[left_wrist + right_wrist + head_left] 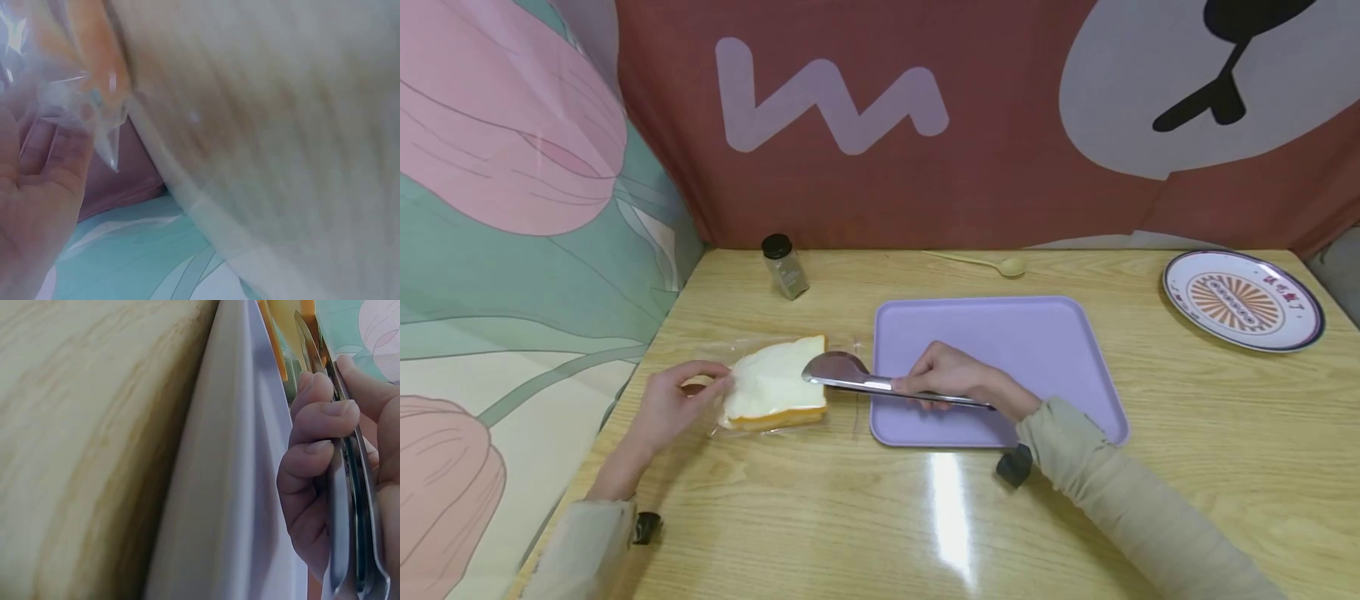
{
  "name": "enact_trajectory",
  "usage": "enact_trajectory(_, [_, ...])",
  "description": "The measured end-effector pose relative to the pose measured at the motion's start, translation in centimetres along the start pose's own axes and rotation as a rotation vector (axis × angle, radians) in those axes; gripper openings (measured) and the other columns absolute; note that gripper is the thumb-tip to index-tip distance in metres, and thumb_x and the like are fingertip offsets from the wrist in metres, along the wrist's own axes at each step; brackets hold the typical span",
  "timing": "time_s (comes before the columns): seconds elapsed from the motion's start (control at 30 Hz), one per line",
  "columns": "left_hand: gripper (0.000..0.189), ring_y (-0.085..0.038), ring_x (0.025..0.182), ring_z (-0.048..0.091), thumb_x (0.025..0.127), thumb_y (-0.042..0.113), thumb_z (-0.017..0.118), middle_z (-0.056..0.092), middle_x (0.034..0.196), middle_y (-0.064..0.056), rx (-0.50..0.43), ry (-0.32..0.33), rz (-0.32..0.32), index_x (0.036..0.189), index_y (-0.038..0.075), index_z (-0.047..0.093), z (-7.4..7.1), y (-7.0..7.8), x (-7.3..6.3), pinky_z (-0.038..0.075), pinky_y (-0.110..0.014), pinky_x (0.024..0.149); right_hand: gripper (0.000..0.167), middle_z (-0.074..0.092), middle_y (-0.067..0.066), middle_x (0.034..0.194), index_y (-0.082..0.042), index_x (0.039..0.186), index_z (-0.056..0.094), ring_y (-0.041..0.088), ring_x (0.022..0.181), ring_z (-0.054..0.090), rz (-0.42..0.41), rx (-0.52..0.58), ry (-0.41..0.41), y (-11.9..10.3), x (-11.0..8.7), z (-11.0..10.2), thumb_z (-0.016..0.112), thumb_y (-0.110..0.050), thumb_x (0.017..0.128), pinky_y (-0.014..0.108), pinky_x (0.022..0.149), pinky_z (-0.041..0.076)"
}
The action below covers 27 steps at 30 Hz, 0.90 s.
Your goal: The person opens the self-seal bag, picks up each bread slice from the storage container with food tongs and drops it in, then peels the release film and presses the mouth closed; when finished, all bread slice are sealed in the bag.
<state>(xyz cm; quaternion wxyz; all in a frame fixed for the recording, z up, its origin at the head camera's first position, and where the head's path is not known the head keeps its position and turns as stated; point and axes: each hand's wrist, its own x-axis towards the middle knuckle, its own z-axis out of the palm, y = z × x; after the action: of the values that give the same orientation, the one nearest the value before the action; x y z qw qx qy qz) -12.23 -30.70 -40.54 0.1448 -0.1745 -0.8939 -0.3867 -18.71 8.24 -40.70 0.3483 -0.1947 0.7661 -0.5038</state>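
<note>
Both hands (673,408) (951,372) — head view only

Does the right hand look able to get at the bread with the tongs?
Likely yes: the right hand holds the tongs, whose tip overlaps the edge of the bread in the head view, with nothing solid between. The clear wrapper might snag, though.

My left hand (681,398), pinching the bag (109,134), closes off the left side of the bread (778,379). My right hand (946,372) holds the tongs (876,384) over the left rim of the tray (1000,329), blocking the gap between them. Beyond the bread, the jar (788,271) stands in the way; I can pass between it and the tray. Wide room separates tray and plate (1243,300).
</note>
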Motion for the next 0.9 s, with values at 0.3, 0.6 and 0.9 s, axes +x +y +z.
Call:
enact_trajectory(0.3, [0.025,-0.016,0.093,0.064,0.078,0.007,0.079,0.072,0.101,-0.007,0.188,-0.061,0.01,0.102,0.004,0.072,-0.5,0.8,0.8,0.052,-0.031,0.071,0.038,0.055,0.001,0.047,0.005,0.068,0.069,0.009,0.036,0.043,0.017,-0.008,-0.003,0.0,-0.1,-0.1,0.07,-0.027,0.088,0.02,0.038,0.035])
enact_trajectory(0.6, [0.022,-0.023,0.088,0.065,0.071,-0.001,0.082,0.072,0.09,-0.003,0.161,-0.06,0.226,0.09,0.005,0.074,1.0,2.2,2.3,0.045,-0.017,0.084,0.038,0.055,0.002,0.047,0.004,0.068,0.069,0.009,0.035,0.043,0.003,-0.034,-0.013,0.0,-0.1,-0.3,0.07,-0.027,0.088,0.02,0.039,0.034])
enact_trajectory(0.9, [0.015,-0.015,0.073,0.063,0.074,-0.004,0.078,0.071,0.081,-0.002,0.19,-0.032,0.212,0.081,0.008,0.073,2.0,3.0,2.1,0.052,-0.031,0.059,0.034,0.056,0.002,0.046,0.003,0.067,0.071,0.01,0.035,0.043,-0.018,-0.059,-0.006,-0.1,0.0,-0.1,0.072,-0.025,0.087,0.02,0.042,0.034])
